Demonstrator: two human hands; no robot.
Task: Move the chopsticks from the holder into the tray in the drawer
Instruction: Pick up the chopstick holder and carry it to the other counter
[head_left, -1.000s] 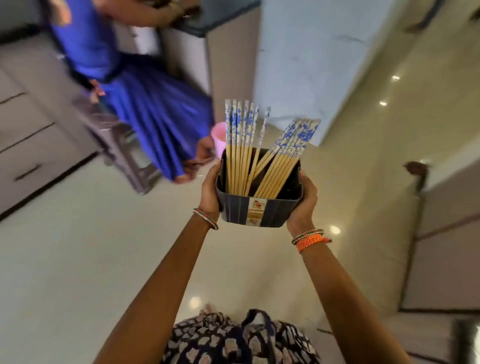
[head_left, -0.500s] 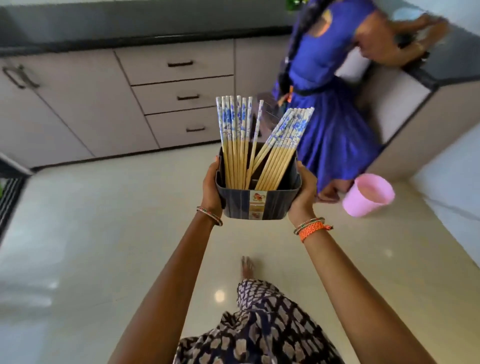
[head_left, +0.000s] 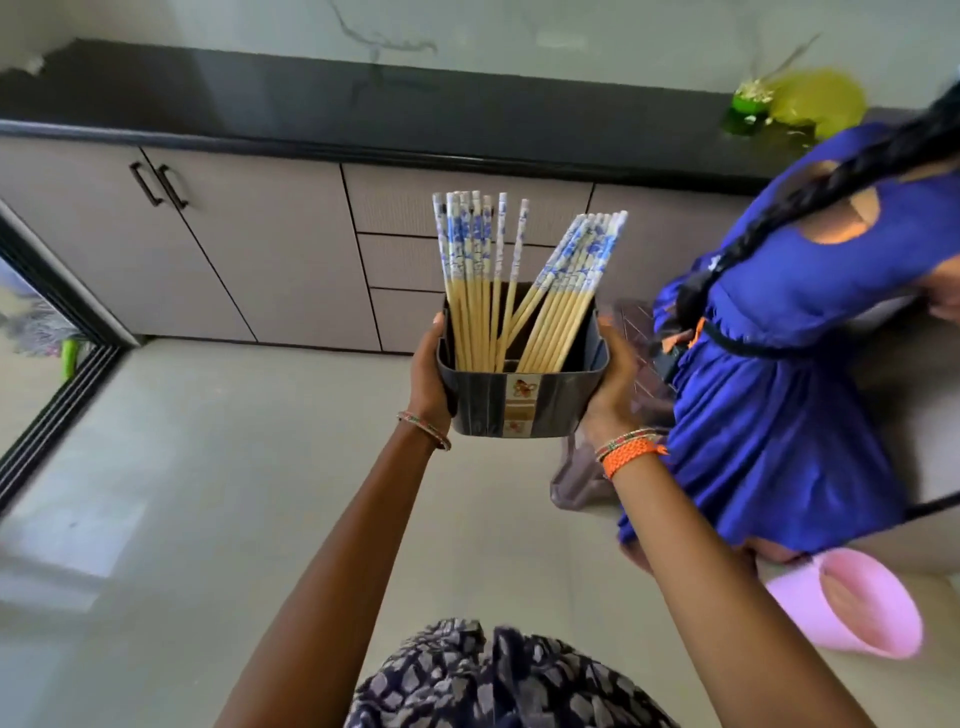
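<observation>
A dark square holder (head_left: 522, 402) hangs in the air in front of me, carried between both hands. My left hand (head_left: 428, 374) grips its left wall and my right hand (head_left: 613, 387) grips its right wall. Several bamboo chopsticks (head_left: 519, 291) with blue-and-white patterned tops stand in it, one bunch upright at the left, another leaning right. Behind the holder is a stack of shut beige drawers (head_left: 395, 260) under a black counter. No tray is in view.
The black counter (head_left: 311, 104) tops beige cabinets (head_left: 249, 249) along the far wall. A person in a blue dress (head_left: 779, 364) bends at the right, close to my right arm. A pink bucket (head_left: 857, 608) stands on the floor lower right. A sliding door track (head_left: 52, 405) lies left.
My view has swung left across the room, so the drawers now sit straight behind the holder and closer. Both hands have kept the same grip on the holder.
</observation>
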